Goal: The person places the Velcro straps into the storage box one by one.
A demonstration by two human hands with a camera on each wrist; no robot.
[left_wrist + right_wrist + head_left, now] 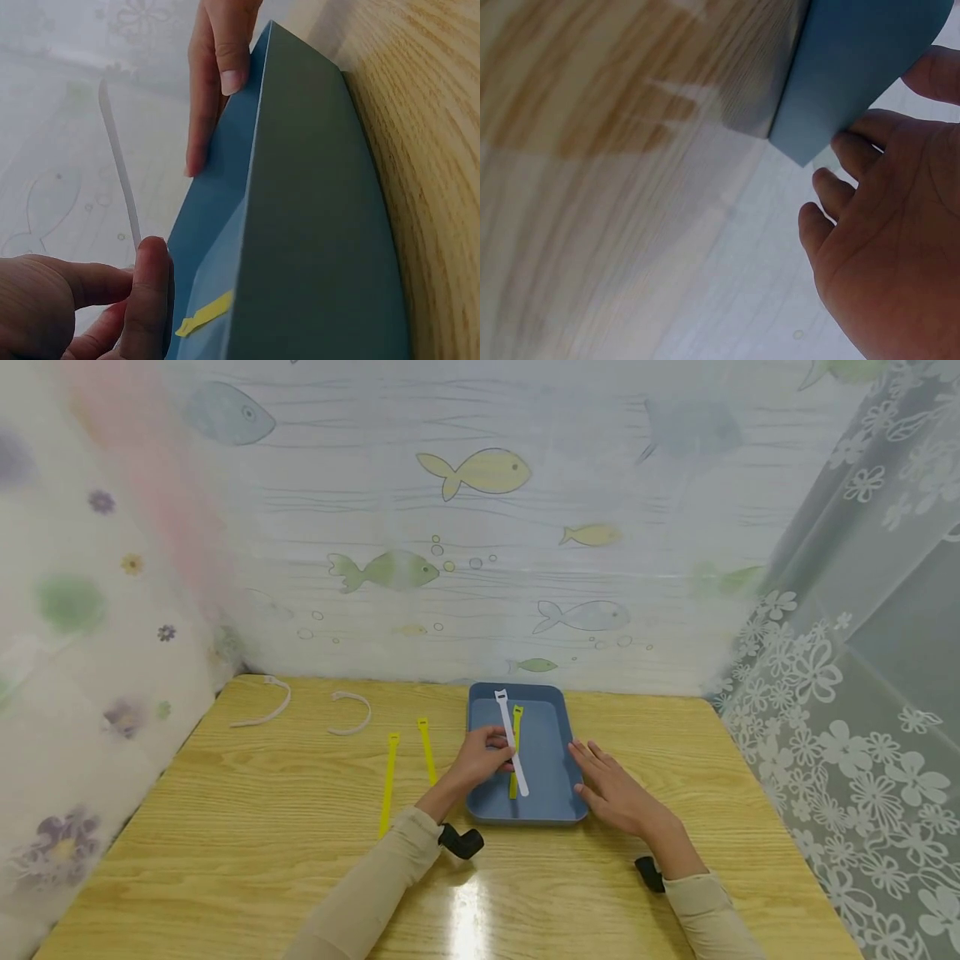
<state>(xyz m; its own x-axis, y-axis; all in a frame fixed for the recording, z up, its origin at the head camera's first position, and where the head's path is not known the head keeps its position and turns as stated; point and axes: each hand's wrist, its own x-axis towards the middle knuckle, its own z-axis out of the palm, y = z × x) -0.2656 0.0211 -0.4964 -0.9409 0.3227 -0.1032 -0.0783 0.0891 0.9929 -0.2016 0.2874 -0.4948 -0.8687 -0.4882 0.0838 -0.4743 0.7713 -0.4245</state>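
Observation:
My left hand pinches a white cable tie by its middle over the blue tray. The tie is a flat strap with a slotted head, pointing away from me. Below it, a yellow cable tie lies in the tray, partly covered by the white one and my fingers. My right hand is at the tray's right rim, fingers extended and grasping nothing. In the left wrist view, the right fingers reach along the tray's rim.
Left of the tray, two yellow cable ties lie on the wooden table, one yellow tie farther left than the other yellow tie. Two curved white ties, a white tie and another white tie, lie at the back left.

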